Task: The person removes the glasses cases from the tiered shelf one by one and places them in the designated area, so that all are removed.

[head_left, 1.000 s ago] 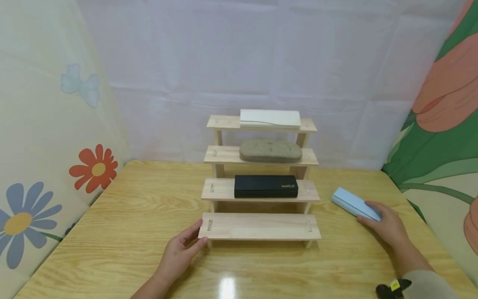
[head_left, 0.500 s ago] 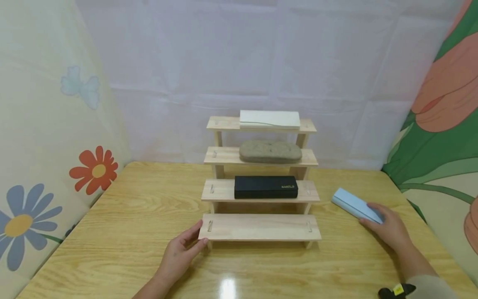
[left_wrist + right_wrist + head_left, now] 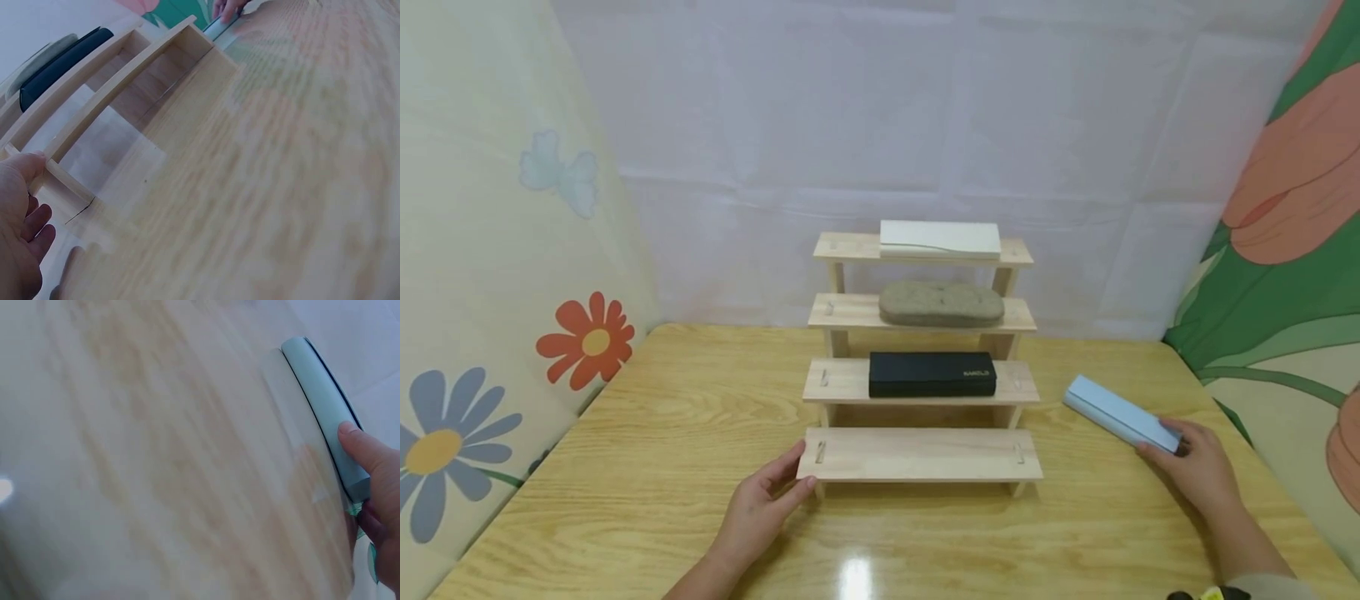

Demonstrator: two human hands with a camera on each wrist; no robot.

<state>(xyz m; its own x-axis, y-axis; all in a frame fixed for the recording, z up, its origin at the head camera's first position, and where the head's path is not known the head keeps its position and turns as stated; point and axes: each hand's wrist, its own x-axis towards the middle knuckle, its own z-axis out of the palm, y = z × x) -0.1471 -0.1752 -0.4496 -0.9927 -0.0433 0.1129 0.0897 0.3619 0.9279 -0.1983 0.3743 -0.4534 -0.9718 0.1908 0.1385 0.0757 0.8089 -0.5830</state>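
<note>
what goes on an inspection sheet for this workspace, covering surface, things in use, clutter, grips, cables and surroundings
surface: wood-grain table, with a bright reflection near the front
things in use: four-step wooden stand bearing, from the top down, a white case, a grey-brown case and a black case; lowest shelf bears no case; light blue case right of the stand
clutter: nothing seen
grips: left grip holds the lowest shelf's left end; right grip pinches the light blue case's near end
cables: nothing seen
surroundings: white backdrop behind, flower-printed sheets left and right
</note>
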